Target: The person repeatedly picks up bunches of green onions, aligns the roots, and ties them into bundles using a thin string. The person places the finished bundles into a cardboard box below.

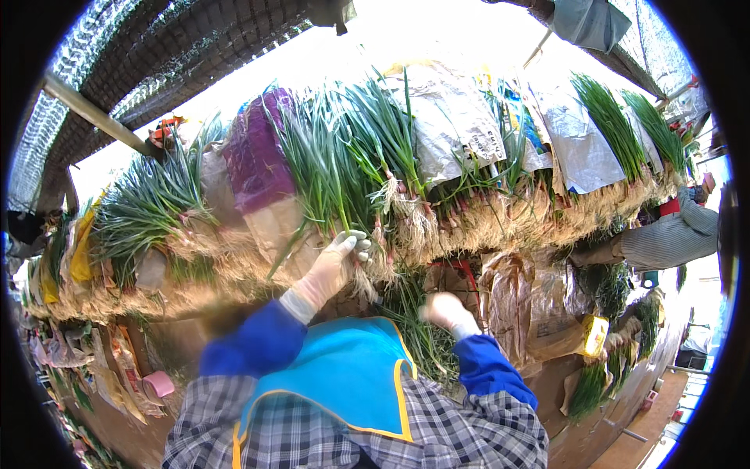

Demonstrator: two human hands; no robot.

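My left hand (335, 262), in a pale glove, is closed around a spring onion plant (342, 205) with its leaves upward. White roots (364, 284) hang just below its fingers. In front of it rises a dense bunch of green spring onions (310, 140) with pale stringy roots. My right hand (443, 311), also gloved, is low in front of me and blurred. It looks curled, but its fingers are hidden, so whether it holds anything is unclear. Loose green leaves (410, 328) lie beside and below it.
A long row of spring onions (469, 228) crosses the view, partly covered by a white woven sack (451, 123) and a purple sack (258, 152). Brown plastic sacking (510, 287) hangs right. A co-worker (668, 234) bends at far right. A pink roll (158, 384) lies lower left.
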